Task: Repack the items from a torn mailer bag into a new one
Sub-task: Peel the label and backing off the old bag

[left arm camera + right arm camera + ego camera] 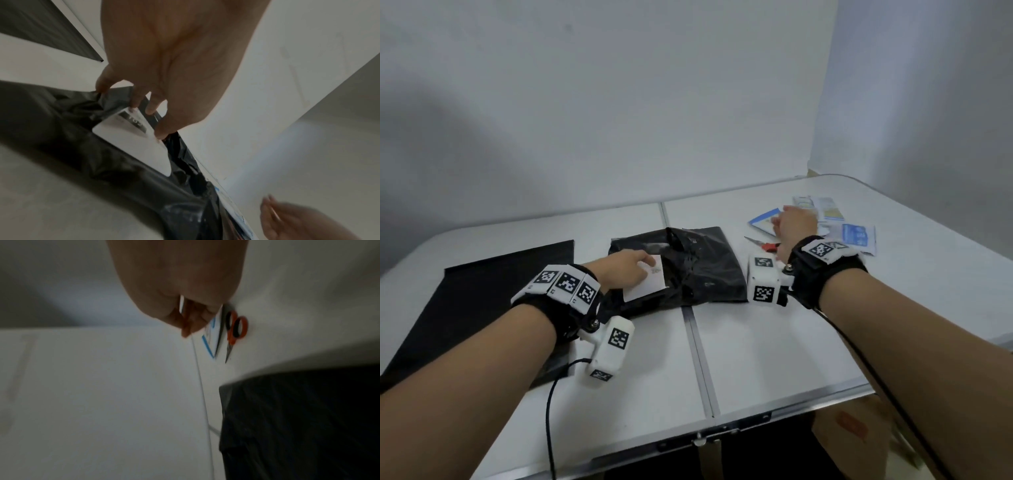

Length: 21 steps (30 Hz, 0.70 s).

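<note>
The torn black mailer bag (pixel 698 267) (pixel 92 154) lies crumpled at the table's middle and carries a white label (pixel 647 284) (pixel 133 138). My left hand (pixel 642 265) (pixel 133 105) pinches the bag's edge beside that label. To the right, my right hand (pixel 782 219) (pixel 189 327) has its fingers curled round a thin, flat blue-and-white packet (pixel 765 221) (pixel 207 344) among the loose packets. A flat new black mailer (pixel 482 301) (pixel 41 29) lies at the left. What remains inside the torn bag is hidden.
Red-handled scissors (pixel 768 246) (pixel 236 327) lie between the torn bag and the packets. More packets (pixel 856 236) are spread at the back right of the white folding table (pixel 756 342). A cardboard box (pixel 852 428) stands below the table's front right edge.
</note>
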{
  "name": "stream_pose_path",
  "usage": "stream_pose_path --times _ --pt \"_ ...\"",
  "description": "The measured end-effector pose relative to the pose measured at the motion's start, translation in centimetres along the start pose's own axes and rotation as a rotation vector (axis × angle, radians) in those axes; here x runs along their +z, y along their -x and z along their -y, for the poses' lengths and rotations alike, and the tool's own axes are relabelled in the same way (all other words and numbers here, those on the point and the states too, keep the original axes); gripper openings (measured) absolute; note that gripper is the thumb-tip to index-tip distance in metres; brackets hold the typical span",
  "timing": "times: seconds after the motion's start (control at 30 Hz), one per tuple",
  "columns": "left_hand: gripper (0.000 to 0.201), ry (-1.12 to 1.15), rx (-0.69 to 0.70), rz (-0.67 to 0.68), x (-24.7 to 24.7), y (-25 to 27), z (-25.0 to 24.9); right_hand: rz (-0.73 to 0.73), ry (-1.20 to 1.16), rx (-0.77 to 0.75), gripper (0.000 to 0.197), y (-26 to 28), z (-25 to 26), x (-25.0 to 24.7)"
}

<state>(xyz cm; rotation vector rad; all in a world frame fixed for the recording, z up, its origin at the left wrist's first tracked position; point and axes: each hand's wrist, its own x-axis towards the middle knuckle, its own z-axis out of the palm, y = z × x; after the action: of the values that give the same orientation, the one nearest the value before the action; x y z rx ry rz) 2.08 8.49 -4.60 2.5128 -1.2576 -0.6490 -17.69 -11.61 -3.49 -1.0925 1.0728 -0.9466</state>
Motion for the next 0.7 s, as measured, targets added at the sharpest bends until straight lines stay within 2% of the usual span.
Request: stream_pose_path --times 0.07,0.17,0.23,0.33,0.5,0.7 --pt "0.049 -0.072 -0.027 0.056 0.2 0.3 0.3 0.24 -0.025 0.08 0.017 1.6 -0.1 2.2" --pt "0.048 -0.165 -0.075 0.111 1.1 0.5 0.7 0.66 0.302 0.137 0.011 5.3 -0.3 5.6" --pt "0.051 -0.214 -0.113 0.096 1.5 0.4 0.8 0.775 0.509 0.162 0.018 6.5 -1.0 6.8" --pt "0.055 -0.241 -0.142 0.057 1.8 0.3 0.3 0.796 0.706 0.17 0.033 6.6 -2.0 7.8" --pt "0.056 -0.198 -0.147 0.038 2.2 0.0 0.0 0.72 0.881 0.132 0.016 5.6 -2.9 7.0" --pt "0.055 -0.126 -0.13 0.041 2.2 0.3 0.0 0.754 0.932 0.195 0.026 5.8 -3.6 6.6"
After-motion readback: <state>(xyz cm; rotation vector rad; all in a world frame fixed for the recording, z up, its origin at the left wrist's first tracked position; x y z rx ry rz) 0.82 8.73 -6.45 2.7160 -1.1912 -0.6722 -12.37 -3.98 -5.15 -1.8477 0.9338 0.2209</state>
